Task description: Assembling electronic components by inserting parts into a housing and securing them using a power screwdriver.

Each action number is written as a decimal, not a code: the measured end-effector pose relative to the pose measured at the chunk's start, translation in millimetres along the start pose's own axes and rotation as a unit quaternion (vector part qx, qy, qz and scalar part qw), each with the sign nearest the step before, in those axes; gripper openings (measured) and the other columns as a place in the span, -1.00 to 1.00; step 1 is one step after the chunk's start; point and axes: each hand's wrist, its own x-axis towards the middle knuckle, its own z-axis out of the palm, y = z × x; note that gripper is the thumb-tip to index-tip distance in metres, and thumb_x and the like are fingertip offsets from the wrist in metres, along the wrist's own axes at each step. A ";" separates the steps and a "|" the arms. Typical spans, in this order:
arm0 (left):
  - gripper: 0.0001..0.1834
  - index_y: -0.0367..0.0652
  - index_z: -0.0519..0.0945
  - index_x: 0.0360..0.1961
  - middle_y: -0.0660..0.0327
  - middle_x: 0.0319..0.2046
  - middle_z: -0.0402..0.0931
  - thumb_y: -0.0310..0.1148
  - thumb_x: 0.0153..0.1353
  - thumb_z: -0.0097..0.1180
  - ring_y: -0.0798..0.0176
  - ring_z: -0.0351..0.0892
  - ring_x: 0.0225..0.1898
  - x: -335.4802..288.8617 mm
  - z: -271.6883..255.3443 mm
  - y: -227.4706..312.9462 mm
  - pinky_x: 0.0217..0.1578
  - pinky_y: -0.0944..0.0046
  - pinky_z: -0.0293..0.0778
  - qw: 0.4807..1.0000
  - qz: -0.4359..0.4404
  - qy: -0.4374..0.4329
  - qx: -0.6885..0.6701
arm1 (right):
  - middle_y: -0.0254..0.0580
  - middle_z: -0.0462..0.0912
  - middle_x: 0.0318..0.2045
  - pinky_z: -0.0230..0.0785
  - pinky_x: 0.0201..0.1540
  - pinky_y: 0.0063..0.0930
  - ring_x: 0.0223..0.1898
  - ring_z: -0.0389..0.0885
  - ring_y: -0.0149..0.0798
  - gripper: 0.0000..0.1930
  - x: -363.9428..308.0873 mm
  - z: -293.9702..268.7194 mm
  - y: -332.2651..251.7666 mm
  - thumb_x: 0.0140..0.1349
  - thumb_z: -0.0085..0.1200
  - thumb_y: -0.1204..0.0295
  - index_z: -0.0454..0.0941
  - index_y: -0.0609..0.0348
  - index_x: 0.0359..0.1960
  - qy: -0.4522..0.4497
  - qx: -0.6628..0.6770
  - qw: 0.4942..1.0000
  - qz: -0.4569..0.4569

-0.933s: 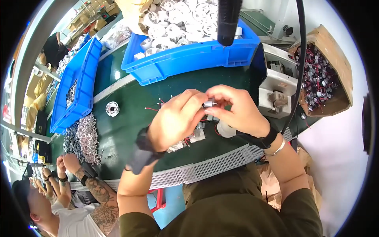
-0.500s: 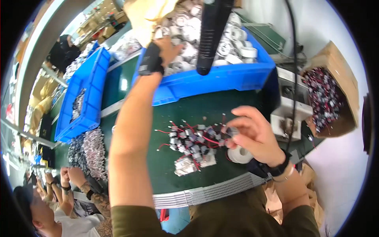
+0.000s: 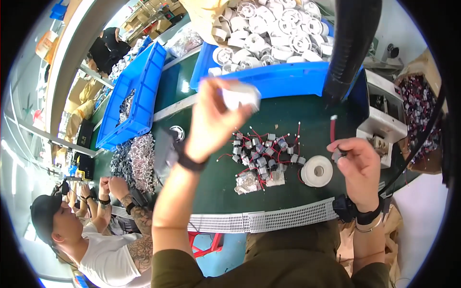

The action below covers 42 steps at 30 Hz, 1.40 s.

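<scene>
My left hand (image 3: 210, 122) grips a round white plastic housing (image 3: 244, 98), both smeared by motion, in front of the blue bin (image 3: 288, 79) heaped with similar white housings (image 3: 293, 21). Between the fingertips of my right hand (image 3: 357, 165) is a small dark wired part (image 3: 340, 153); its red wire (image 3: 332, 130) stands up and ends in a white connector. Another white ring-shaped housing (image 3: 309, 179) lies on the green table beside that hand. Left of it is a pile of small grey-and-black parts with red wires (image 3: 261, 156).
A black tubular object (image 3: 350, 48) hangs over the bin's right side. At right stand a metal-and-white fixture (image 3: 377, 126) and a cardboard box (image 3: 427, 67) of wired parts. A second blue bin (image 3: 129, 98) and heaps of small parts (image 3: 143, 163) lie left, near a co-worker (image 3: 103, 245).
My left hand has come out of the bin toward me with a white housing. My right hand has moved right, away from the pile, with the wired part. The whole view has shifted.
</scene>
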 end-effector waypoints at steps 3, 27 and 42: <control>-0.37 -0.15 0.27 -0.01 0.10 -0.01 0.41 -0.53 -0.09 0.38 0.22 0.47 0.01 -71.4 42.2 -9.5 -0.02 0.26 0.44 0.996 0.010 -0.088 -0.019 | -0.04 0.55 -0.15 0.37 0.00 -0.42 -0.11 0.54 -0.28 -0.69 -10.9 -6.5 1.1 0.15 0.08 0.59 0.38 0.28 -0.05 0.006 0.035 0.999 0.012; -0.43 -0.23 0.54 -0.13 -0.06 0.00 0.41 -0.37 -0.25 0.47 -0.14 0.44 0.02 -113.0 121.1 -41.9 -0.01 0.03 0.42 0.960 0.112 -0.143 0.214 | -0.06 0.51 -0.10 0.40 -0.08 -0.57 -0.12 0.51 -0.36 -0.78 -23.1 -37.2 14.7 0.13 0.04 0.72 0.53 0.40 -0.15 -0.016 -0.086 0.996 -0.027; -0.38 -0.25 0.41 0.02 0.00 -0.06 0.49 -0.46 -0.13 0.38 -0.05 0.53 -0.07 -112.4 121.9 -44.5 -0.07 0.15 0.46 0.978 0.054 -0.123 0.157 | -0.25 0.56 -0.42 0.40 -0.28 -0.44 -0.31 0.53 -0.24 -0.81 -6.9 -17.5 18.2 0.03 0.20 0.56 0.54 0.18 -0.27 -0.160 -0.399 0.901 -0.059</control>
